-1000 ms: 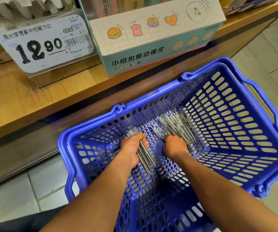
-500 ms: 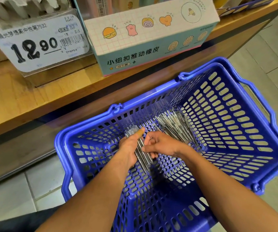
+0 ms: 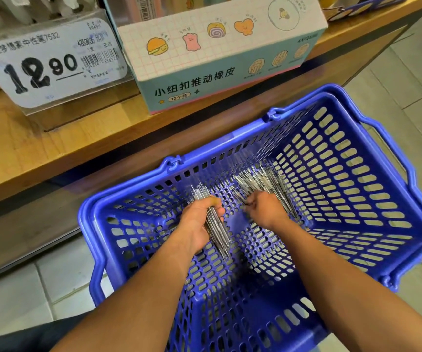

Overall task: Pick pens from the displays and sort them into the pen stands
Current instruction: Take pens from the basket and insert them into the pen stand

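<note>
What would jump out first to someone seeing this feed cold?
The big blue basket on the floor fills the centre, with both hands inside: the left hand grips a bundle of pens, and the right hand reaches into a loose pile of pens. On the wooden shelf behind, a 12.90 price tag stands left of a cartoon-printed eraser box.

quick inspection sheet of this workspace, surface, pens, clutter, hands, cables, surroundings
surface: blue basket with slotted walls, standing on a tiled floor
job's things: bundle of pens held in the basket; loose pile of pens on the basket bottom; no pen stand in view
clutter: nothing seen
grippers: left hand grips the bundle; right hand is curled at the near end of the pile, whether it holds a pen cannot be told
cables: nothing seen
surroundings: wooden shelf carrying a price tag marked 12.90 and an eraser box
</note>
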`<state>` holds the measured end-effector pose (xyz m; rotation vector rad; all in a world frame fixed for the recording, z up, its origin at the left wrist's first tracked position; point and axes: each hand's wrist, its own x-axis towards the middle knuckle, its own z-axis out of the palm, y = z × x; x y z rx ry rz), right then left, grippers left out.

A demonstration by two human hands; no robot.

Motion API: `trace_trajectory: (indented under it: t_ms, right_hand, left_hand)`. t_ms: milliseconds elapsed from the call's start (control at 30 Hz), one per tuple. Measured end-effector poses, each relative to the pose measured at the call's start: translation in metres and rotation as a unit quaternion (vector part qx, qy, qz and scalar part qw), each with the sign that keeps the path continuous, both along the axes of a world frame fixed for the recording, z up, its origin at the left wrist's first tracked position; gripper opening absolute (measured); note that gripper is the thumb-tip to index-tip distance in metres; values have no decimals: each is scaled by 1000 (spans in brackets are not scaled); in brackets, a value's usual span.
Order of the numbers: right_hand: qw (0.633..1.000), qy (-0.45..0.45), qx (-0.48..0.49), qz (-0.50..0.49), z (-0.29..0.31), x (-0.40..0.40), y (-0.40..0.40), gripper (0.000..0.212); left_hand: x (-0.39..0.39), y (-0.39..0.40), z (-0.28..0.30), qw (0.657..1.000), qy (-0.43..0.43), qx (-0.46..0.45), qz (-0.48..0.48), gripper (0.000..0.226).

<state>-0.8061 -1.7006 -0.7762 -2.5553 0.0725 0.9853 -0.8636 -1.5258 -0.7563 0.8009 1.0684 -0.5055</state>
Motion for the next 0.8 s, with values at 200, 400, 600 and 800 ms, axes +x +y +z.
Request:
trace_trajectory:
  t_ms: [200,400,600,800]
  right_hand:
    - [968,-45,-191,153,-15,-17,4,14]
    - [961,-42,-214,168,-18,-21,10,17]
    - [991,106,71,44,16,1,11,19]
    - [940,194,279,-24,55,-1,27,15]
  left_hand:
    - [1,1,3,998,-15,-52,21,4]
    - [1,0,3,998,-15,-63,21,5]
    - [2,-1,0,997,-17,-69,15,5]
    - [1,0,5,994,-6,-112,-3,27]
